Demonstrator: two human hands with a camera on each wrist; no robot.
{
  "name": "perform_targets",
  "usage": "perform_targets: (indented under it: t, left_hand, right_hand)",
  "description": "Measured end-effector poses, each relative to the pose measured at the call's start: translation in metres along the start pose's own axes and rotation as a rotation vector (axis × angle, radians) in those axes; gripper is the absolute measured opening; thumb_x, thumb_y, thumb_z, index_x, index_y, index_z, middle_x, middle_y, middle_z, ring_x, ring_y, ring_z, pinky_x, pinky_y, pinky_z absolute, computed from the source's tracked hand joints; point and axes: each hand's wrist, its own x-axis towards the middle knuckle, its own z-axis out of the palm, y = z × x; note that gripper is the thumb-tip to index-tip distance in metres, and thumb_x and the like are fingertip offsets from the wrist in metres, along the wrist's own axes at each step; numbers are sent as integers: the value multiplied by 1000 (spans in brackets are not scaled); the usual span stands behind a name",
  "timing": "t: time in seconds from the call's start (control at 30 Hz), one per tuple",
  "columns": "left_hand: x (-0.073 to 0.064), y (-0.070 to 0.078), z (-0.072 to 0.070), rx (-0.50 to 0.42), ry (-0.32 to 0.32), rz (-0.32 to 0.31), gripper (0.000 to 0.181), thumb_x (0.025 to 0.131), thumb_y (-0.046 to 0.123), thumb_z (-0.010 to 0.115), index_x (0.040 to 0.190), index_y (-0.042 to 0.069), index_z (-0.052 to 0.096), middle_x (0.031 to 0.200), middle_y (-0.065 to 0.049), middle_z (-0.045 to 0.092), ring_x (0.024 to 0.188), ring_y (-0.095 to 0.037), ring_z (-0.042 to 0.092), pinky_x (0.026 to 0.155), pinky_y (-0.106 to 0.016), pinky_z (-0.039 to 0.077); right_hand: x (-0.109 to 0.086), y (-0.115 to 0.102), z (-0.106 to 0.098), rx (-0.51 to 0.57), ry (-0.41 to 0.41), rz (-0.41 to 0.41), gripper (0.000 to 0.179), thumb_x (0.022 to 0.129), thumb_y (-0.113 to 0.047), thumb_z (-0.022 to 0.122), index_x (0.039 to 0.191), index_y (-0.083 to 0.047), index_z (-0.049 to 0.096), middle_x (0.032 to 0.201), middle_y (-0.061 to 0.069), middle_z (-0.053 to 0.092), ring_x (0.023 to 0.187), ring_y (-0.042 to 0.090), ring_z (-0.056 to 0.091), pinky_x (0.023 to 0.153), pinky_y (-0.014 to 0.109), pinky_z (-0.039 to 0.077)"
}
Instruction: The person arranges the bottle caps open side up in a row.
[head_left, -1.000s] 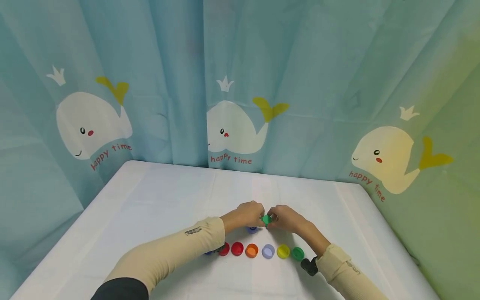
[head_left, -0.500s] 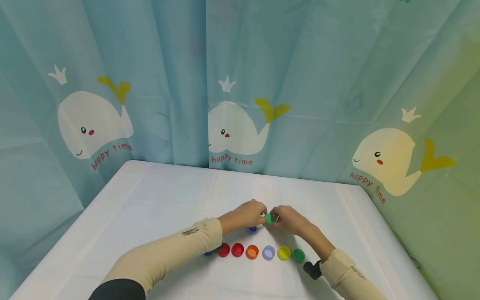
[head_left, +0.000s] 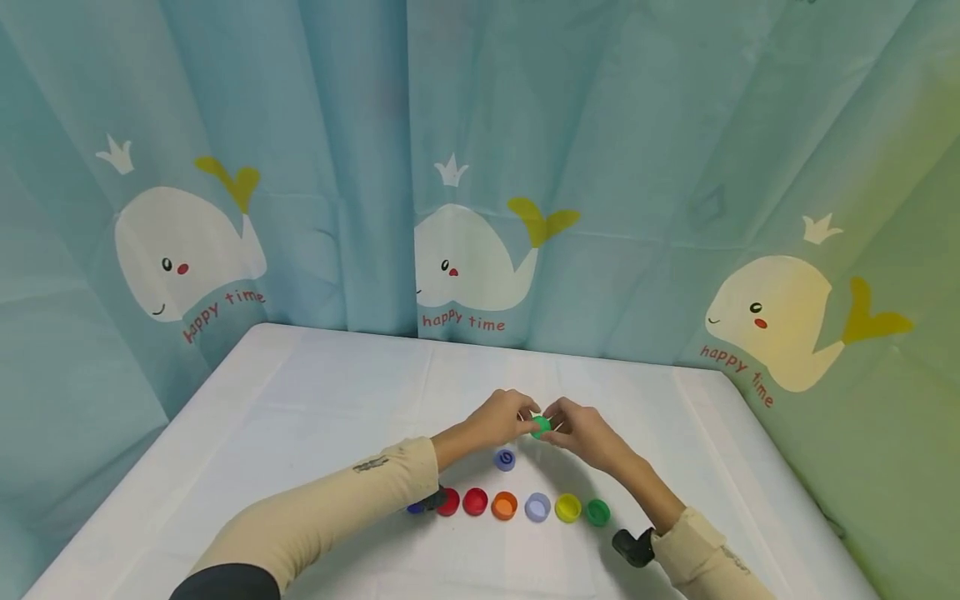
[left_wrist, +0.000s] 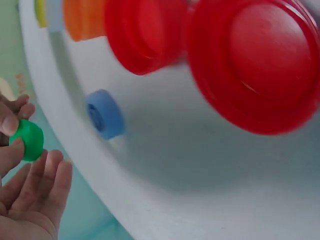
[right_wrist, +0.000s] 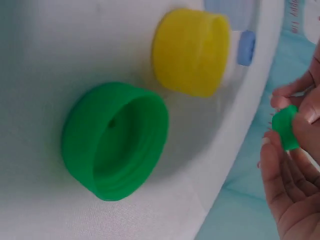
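Note:
Over the white table, my left hand [head_left: 495,418] and right hand [head_left: 588,433] meet and pinch a small bright green bottle cap [head_left: 541,427] between their fingertips. In the left wrist view, thumbs and fingers come at the green cap [left_wrist: 29,140] from both sides. The right wrist view shows the same cap [right_wrist: 285,127] seen from its side, fingertips partly covering it. On the table below and nearer the left hand lies a blue cap [head_left: 505,460] with a dark round mark on its top.
A row of caps runs across the table in front: red ones [head_left: 476,502], an orange [head_left: 504,506], a pale violet [head_left: 537,507], a yellow [head_left: 567,507] and a green [head_left: 598,512]. A dark blue one [head_left: 415,507] is partly hidden by my left wrist. A whale-print curtain [head_left: 637,167] stands behind.
Both hands have risen slightly and shifted a little rightward with the green cap, which has turned between the fingers. The blue cap beneath, partly covered before, now shows fully.

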Motion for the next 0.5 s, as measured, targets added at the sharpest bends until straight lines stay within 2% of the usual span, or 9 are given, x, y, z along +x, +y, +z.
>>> perform_targets:
  t: [0.17, 0.27, 0.37, 0.5]
  left_hand:
    - [-5, 11, -6, -52, 5, 30, 31, 89, 13, 66, 118, 2, 64, 92, -2, 68, 80, -8, 61, 66, -16, 47]
    - [-8, 19, -9, -60, 11, 67, 27, 89, 13, 67, 113, 1, 66, 90, 0, 67, 79, -7, 59, 65, -15, 47]
    - [-11, 26, -9, -58, 20, 119, 20, 88, 12, 67, 105, 3, 69, 89, 2, 64, 79, -5, 57, 65, -14, 46]
    - [-15, 31, -5, -49, 16, 181, 14, 89, 13, 67, 101, 6, 68, 92, 2, 60, 81, -4, 55, 68, -12, 45]
  right_hand:
    - [-11, -1, -9, 156, 23, 33, 29, 90, -17, 66, 110, 3, 60, 88, 9, 67, 76, 27, 66, 70, 38, 54]
    - [-17, -3, -15, 196, 24, 39, 29, 90, -22, 65, 106, 2, 62, 88, 12, 67, 80, 31, 66, 71, 38, 53]
    - [-24, -4, -19, 169, 45, 22, 23, 89, -20, 67, 101, -1, 62, 90, 8, 66, 81, 24, 66, 71, 30, 53]
    - [-34, -7, -21, 41, 79, -48, 14, 85, -11, 70, 97, -8, 62, 90, -3, 64, 77, 9, 64, 70, 27, 53]
